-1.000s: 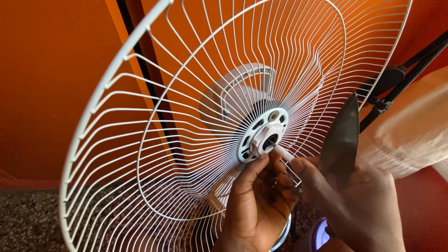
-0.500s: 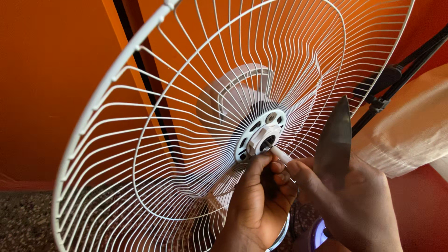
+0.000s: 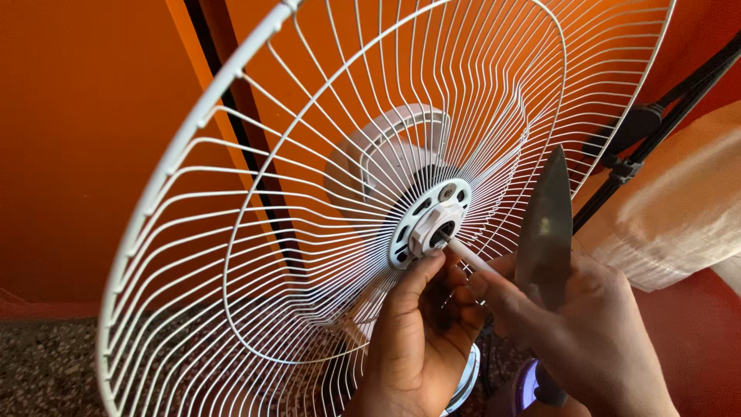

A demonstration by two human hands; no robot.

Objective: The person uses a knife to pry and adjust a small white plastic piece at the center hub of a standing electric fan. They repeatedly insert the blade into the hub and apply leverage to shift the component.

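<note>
A white wire fan guard [image 3: 231,255] fills the view, tilted, with a round white hub plate [image 3: 455,197] at its centre. A white plastic nut [image 3: 426,230] sits on the hub. My left hand [image 3: 417,340] reaches up from below, thumb tip against the nut and fingers curled under it. A short pale rod [image 3: 465,255] sticks out beside the nut between both hands' fingertips. My right hand [image 3: 594,340] grips a knife, its grey blade [image 3: 544,224] pointing up, and its fingertips touch the rod.
Behind the guard is the pale fan motor housing [image 3: 386,154] against an orange wall [image 3: 77,139]. A black tripod leg [image 3: 656,116] and a cream cloth bundle [image 3: 679,208] are at the right. Speckled floor [image 3: 38,371] lies lower left.
Both hands have crept up closer to the hub, the left thumb now reaching the nut. The knife blade rose slightly. The guard shifted a little in view.
</note>
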